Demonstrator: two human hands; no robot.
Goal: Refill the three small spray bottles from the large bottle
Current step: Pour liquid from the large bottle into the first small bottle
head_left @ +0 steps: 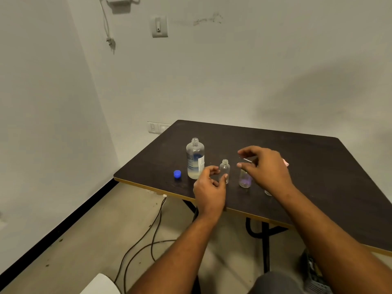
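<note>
On the dark matte bench (322,166) the clear plastic large bottle (195,159) stands uncapped, with its ribbed blue cap (177,174) beside it. The left hand (209,189) curls around an open small spray bottle (224,168); I can't tell whether its grip touches. The right hand (267,168) pinches a thin dip tube (247,160) above a purple-tinted bottle (245,180), and its forearm hides most of a third bottle (267,193).

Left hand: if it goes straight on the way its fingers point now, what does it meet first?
The small open bottle: the left hand is cupped toward it, with the thumb seemingly at its side already. The large bottle stands beyond and slightly left, though depth is hard to judge.
</note>
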